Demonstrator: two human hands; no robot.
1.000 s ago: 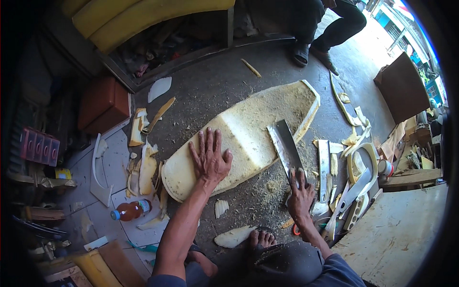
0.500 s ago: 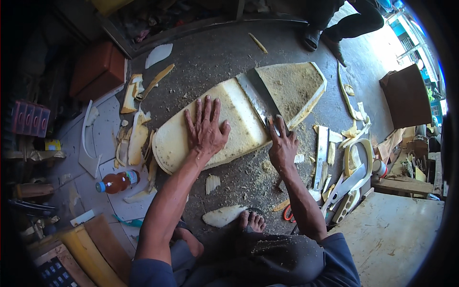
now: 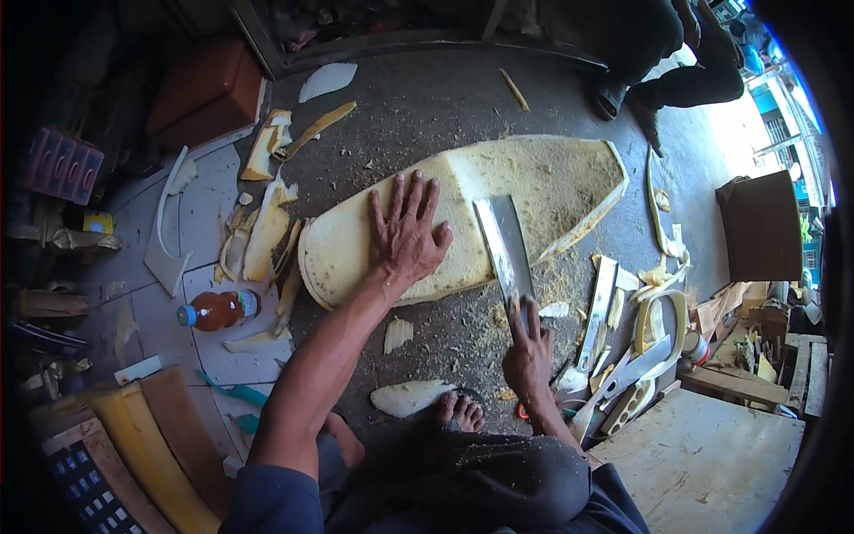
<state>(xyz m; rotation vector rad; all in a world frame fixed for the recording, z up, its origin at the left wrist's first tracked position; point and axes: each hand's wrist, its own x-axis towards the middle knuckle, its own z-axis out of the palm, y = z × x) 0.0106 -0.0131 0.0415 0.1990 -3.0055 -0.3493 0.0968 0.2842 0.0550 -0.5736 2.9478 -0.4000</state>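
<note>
A long cream foam seat pad [image 3: 356,245], tapering toward the far right, lies across the floor in front of me. Its top is covered in crumbs, and the right part looks rough and brownish. Flat on its left half rests my left hand [image 3: 409,231], fingers spread. My right hand [image 3: 527,351] grips the near end of a long, broad metal blade [image 3: 505,245]. The blade's far part lies over the pad's middle, its tip pointing away from me; whether its edge has teeth I cannot tell.
Foam crumbs and offcuts [image 3: 267,231] litter the floor. At left lie a bottle of reddish-brown liquid [image 3: 218,311] and a brown box-shaped seat [image 3: 209,93]. At right are a metal straightedge [image 3: 598,311], a saw [image 3: 636,369] and a pale board [image 3: 703,463]. Another person's legs [image 3: 685,93] show at the far right.
The blade has been drawn back toward me across the pad, its tip now at the pad's middle instead of the far edge. My left hand stays flat on the foam. The view has shifted.
</note>
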